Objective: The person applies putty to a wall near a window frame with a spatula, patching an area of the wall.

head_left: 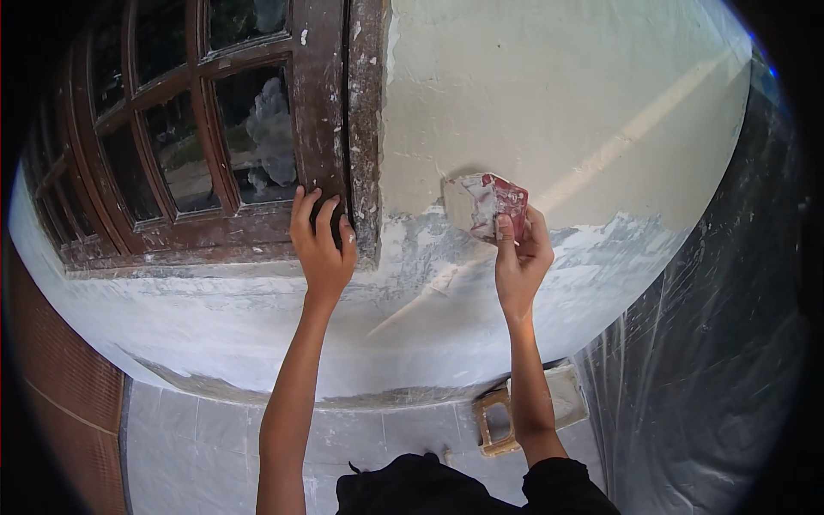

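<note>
My right hand (524,268) grips a red putty spreader (508,201) with thumb and fingers. Greyish-white putty coats the spreader's left part, and its edge lies against the wall (549,94). Around it the upper wall is beige and smooth, while the band below is patchy white and grey. My left hand (323,249) rests on the lower right corner of the brown wooden window (316,112), its fingers apart and slightly bent, holding nothing. White splashes mark the window's frame.
A clear plastic sheet (687,369) hangs at the right. On the grey tiled floor (369,442), by the wall's foot, stand a worn yellowish stool-like object (495,440) and a pale tray-like thing (566,395), partly behind my right forearm. A brown woven panel (64,378) is at the left.
</note>
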A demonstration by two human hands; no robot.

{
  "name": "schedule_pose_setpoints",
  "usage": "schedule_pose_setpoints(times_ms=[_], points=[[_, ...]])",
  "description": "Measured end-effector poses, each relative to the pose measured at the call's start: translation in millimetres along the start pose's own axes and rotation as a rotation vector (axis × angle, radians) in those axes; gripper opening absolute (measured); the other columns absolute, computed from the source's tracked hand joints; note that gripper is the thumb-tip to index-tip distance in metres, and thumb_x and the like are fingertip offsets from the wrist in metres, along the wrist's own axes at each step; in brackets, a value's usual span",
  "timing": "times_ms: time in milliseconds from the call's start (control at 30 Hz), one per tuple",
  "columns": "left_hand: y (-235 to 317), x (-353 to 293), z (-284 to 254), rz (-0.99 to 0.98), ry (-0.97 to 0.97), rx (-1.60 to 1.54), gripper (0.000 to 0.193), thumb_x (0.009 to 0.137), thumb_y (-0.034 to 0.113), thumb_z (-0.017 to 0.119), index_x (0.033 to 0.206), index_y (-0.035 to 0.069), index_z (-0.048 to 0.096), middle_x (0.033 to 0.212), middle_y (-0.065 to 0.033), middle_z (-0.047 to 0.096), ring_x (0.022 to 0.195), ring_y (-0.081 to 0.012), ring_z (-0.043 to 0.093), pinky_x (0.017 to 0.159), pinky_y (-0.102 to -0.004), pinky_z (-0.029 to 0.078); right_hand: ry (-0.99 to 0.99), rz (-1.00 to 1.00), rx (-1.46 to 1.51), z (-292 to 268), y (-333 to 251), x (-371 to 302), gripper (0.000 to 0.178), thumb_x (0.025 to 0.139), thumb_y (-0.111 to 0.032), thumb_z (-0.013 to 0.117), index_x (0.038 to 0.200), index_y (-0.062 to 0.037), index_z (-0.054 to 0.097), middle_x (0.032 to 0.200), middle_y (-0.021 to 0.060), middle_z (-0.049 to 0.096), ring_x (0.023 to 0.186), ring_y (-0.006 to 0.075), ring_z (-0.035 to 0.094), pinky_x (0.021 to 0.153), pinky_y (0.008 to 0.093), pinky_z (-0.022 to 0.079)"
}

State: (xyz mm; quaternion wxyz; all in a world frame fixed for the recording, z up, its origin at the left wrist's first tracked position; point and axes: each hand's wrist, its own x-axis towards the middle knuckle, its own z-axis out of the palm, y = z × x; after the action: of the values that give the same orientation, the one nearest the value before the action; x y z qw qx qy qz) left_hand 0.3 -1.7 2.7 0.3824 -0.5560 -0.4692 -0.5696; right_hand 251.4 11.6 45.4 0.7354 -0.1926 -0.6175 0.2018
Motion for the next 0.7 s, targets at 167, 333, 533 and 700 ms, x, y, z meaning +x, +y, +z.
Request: schedule_pose_setpoints(times_ms=[167,333,533,700], points=[[0,-1,1,0.002,0.004,-0.008,0.033,0.087,0.009,0.056,0.12,0.005,0.055,0.13,-0.0168,0.046,0.132,-0.0393,0.037,0.103,-0.0496,0.032,0.053,0.106,0.086,17,10,-10,0.026,0.094,-0.003,0.059,0.119,0.0062,0.057,0.093,0.006,0.065,0.081,0.0058,0.057,0.064,0.0177,0.047],[0,-3,1,0.002,0.003,0.0,0.033,0.087,0.01,0.056,0.12,0.005,0.055,0.13,-0.0168,0.045,0.132,-0.0395,0.037,0.103,-0.0498,0.032,0.14,0.161,0.225,20,2,-18,0.029,0.096,-0.006,0.058,0.122,0.0049,0.053,0.097,0.0065,0.065,0.083,0.007,0.059,0.07,0.0218,0.052],[0,-2,1,0.004,0.01,-0.001,0.033,0.087,0.009,0.056,0.12,0.005,0.055,0.13,-0.0163,0.046,0.132,-0.0394,0.037,0.102,-0.0496,0.032,0.126,0.171,0.183,19,21,-17,0.028,0.097,-0.009,0.056,0.122,0.0026,0.051,0.098,0.0063,0.066,0.083,0.0087,0.061,0.073,0.0289,0.059],[1,-1,1,0.0,0.007,0.0,0.033,0.087,0.009,0.056,0.12,0.005,0.055,0.13,-0.0162,0.046,0.132,-0.0397,0.037,0.102,-0.0498,0.032,0.039,0.117,0.198,25,19,-21,0.027,0.096,-0.006,0.057,0.121,0.0052,0.054,0.1,0.0077,0.065,0.084,0.0088,0.06,0.069,0.0247,0.055]])
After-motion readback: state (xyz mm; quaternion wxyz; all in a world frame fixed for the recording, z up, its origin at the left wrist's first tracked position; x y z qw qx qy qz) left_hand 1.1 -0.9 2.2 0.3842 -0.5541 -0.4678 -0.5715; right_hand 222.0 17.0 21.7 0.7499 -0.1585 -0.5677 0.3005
